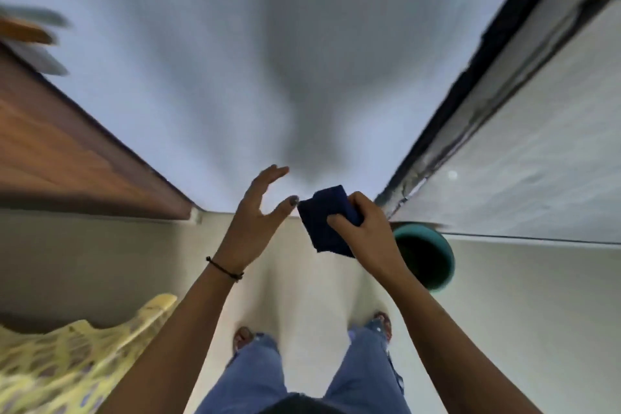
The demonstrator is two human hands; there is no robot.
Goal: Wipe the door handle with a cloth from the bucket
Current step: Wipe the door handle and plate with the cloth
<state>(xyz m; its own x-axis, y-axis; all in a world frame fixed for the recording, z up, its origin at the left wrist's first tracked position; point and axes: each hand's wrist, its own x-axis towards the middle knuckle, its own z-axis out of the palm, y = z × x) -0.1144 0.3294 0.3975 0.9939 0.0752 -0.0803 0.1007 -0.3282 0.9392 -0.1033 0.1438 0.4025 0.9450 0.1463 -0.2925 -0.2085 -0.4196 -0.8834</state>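
A: Fingers first?
B: Right hand point(364, 232) is clamped on the dark blue cloth point(327, 218), thumb across the front and the other digits curled behind; the cloth is folded and hangs a little below the grip. Left hand point(253, 218) holds nothing, fingers point(274, 173) spread wide with the palm turned toward the cloth. Its thumb tip is just beside the cloth's edge; I can't tell if they touch.
A: Wrist?
B: Thin black band point(224, 268) on the left one.
A: Bucket?
B: Teal bucket point(437, 259) on the floor point(521, 296), just right of and below the right hand, against the grey panel point(521, 161).
A: Door handle?
B: Can't make one out. Frame is blurred. Pale wall point(235, 60) ahead, brown wooden panel point(60, 151) on the left.
A: Rest?
B: Yellow mesh basket point(67, 360) lower left. Jeans point(366, 366) and sandalled feet below.
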